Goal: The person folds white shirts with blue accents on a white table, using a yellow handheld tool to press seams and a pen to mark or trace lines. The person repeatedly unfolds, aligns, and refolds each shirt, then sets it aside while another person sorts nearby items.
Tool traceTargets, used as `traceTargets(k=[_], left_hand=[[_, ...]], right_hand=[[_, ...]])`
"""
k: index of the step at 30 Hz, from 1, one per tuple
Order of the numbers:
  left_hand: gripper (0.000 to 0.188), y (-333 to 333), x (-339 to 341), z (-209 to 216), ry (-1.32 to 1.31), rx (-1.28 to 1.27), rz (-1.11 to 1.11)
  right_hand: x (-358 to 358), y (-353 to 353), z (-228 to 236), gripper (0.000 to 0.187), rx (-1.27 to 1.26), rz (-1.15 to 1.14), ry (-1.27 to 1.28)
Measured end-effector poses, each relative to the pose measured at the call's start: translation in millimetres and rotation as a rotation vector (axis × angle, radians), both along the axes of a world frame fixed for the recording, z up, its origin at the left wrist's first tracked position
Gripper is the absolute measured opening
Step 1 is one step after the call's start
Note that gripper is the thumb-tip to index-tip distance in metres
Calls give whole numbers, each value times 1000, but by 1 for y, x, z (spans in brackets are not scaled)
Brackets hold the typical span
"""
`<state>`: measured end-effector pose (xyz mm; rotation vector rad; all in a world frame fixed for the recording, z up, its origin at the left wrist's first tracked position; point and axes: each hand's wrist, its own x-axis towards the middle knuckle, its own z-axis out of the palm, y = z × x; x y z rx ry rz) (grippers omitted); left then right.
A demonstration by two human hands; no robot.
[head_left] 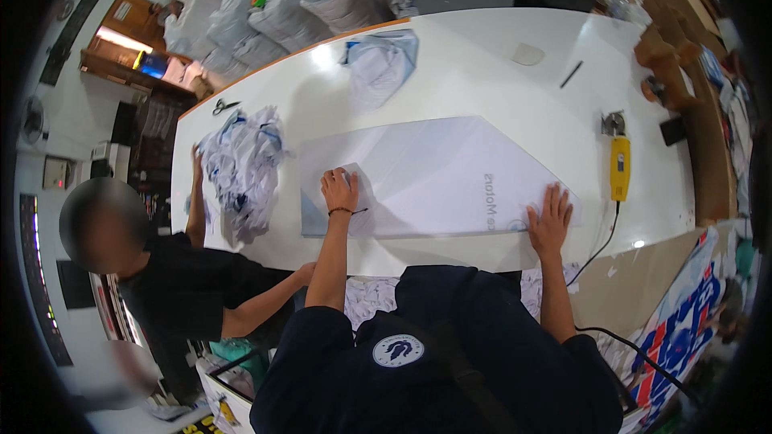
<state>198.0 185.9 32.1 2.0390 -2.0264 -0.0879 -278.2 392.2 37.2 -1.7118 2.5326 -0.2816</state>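
White fabric [434,165], laid flat, slanted at its right end, mid-worktop [498,28] before the person. Left hand [339,191] on its left part, fingers close together, slightly bent; cannot tell whether they pinch cloth. Right hand [550,221] at the lower right end, fingers spread apart. Yellow corded power tool [619,167] farther right. Crumpled cloth heap [244,165] at left, co-worker's hand [198,167] at its edge; scissors [225,106] just beyond.

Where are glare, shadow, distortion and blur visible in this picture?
Head view: glare spots on the glossy white table; soft shadow beside the left hand on the flat whitish sheet; table edges curve, corners go black; a co-worker's head is blurred.
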Motion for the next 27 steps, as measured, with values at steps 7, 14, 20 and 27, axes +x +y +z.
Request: traceTargets(k=[7,14,20,27], left_hand=[[48,-5,42,1,-72,21,263],[71,-11,96,-28,-99,4,701],[48,-32,90,-12,216,119,454],[40,-27,-30,52,1077,499,96]], right_hand=[[-23,3,5,78,105,-64,61],[-37,5,-6,74,45,-85,13],[-36,10,23,54,-267,-159,-116],[-48,6,50,33,-553,-239,-275]])
